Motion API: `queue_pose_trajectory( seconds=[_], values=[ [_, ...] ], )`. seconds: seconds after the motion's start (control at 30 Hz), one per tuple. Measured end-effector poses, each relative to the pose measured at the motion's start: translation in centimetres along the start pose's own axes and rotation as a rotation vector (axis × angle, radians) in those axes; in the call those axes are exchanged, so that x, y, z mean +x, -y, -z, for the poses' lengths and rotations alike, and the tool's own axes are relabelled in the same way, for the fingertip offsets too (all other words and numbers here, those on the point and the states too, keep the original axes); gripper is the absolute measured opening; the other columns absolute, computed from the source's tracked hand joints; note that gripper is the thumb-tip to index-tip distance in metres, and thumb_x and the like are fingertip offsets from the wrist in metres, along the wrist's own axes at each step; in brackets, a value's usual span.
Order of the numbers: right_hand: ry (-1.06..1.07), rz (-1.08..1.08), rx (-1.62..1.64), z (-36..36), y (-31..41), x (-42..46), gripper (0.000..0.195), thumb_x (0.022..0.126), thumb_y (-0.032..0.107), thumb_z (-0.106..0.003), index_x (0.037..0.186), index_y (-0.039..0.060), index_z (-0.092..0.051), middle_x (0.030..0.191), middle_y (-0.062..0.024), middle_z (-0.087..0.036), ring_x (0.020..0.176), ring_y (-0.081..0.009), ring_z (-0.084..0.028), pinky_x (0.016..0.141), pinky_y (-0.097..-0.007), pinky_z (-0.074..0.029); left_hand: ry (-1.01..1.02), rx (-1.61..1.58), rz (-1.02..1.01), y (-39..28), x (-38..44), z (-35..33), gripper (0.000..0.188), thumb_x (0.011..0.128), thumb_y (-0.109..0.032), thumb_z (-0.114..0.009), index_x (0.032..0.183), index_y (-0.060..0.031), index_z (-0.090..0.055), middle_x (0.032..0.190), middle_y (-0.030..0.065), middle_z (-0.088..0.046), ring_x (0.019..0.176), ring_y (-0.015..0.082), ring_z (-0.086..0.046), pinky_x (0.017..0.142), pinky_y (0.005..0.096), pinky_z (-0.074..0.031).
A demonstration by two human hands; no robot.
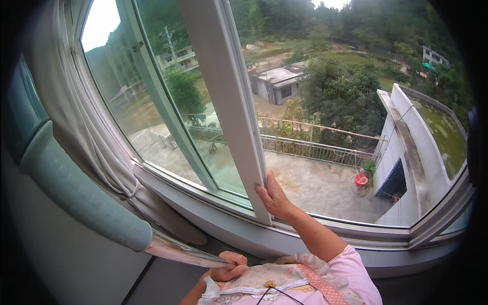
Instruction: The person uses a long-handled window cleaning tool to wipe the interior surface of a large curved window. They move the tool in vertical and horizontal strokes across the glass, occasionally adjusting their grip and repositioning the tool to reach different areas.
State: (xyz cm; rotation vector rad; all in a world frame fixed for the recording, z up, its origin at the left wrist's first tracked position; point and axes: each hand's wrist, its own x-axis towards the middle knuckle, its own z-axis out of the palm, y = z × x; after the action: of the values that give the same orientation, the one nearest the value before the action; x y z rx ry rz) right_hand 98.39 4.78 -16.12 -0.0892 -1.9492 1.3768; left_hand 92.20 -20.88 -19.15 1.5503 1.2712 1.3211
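My right hand [275, 197] grips the edge of a white sliding window sash [232, 114] near its lower corner, thumb on the inner face. Close to my chest, my left hand [230, 265] is closed round a shiny metal pole [183, 254]. The pole runs up to the left into a pale blue-green ribbed plastic sleeve or grip [87, 202], with a blue-green plastic part [26, 106] at its far end, cut off by the dark rim. What that part belongs to cannot be told. Through the window show a courtyard, a metal railing and trees.
A grey curtain [84, 114], gathered by a tie, hangs left of the window. The window sill [213, 225] runs below the frame. Outside, a red bucket [361, 179] stands near a white wall. A floral apron [263, 276] covers my chest.
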Motion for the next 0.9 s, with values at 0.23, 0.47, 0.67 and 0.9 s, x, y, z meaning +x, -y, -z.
queue_pose_trajectory(
  seconds=[0.23, 0.47, 0.67, 0.9],
  values=[
    [-0.041, 0.018, -0.099, -1.3, -1.2, 0.8, 0.035, 0.097, 0.021, -0.047, 0.121, 0.0025, -0.031, 0.102, -0.0274, -0.053, 0.093, -0.0438, -0.055, 0.083, -0.0456, -0.044, 0.058, 0.052, -0.018, 1.4, 1.6, -0.8, 0.023, 0.091, -0.010, -0.058, 0.072, 0.0023, -0.054, 0.063, 0.0105, -0.055, 0.055, 0.0186, -0.049, 0.052, 0.0308, -0.041],
    [0.007, 0.026, -0.089, -4.0, -3.3, 2.8, 0.033, 0.096, 0.018, -0.048, 0.119, 0.0010, -0.031, 0.105, -0.0296, -0.050, 0.094, -0.0446, -0.053, 0.084, -0.0451, -0.044, -0.053, -0.025, -0.017, 3.1, 1.3, -2.1, 0.022, 0.086, -0.008, -0.063, 0.069, -0.0008, -0.053, 0.063, 0.0089, -0.056, 0.052, 0.0205, -0.050, 0.050, 0.0305, -0.041],
    [0.030, 0.073, -0.033, -6.4, -5.5, 4.7, 0.033, 0.095, 0.017, -0.050, 0.118, 0.0015, -0.032, 0.107, -0.0274, -0.049, 0.097, -0.0412, -0.053, 0.088, -0.0428, -0.043, -0.152, -0.114, 0.023, 5.2, -0.6, -3.4, 0.019, 0.084, -0.002, -0.063, 0.068, -0.0001, -0.054, 0.063, 0.0089, -0.056, 0.054, 0.0175, -0.051, 0.050, 0.0294, -0.041],
    [0.133, 0.133, 0.182, -8.5, -9.3, 7.2, 0.051, 0.097, 0.032, -0.046, 0.135, 0.0011, -0.032, 0.127, -0.0239, -0.045, 0.118, -0.0358, -0.046, 0.101, -0.0381, -0.035, -0.249, -0.083, 0.018, 6.5, -2.1, -4.1, 0.016, 0.083, 0.002, -0.062, 0.068, 0.0026, -0.055, 0.063, 0.0092, -0.057, 0.055, 0.0164, -0.053, 0.050, 0.0284, -0.041]
  ],
)
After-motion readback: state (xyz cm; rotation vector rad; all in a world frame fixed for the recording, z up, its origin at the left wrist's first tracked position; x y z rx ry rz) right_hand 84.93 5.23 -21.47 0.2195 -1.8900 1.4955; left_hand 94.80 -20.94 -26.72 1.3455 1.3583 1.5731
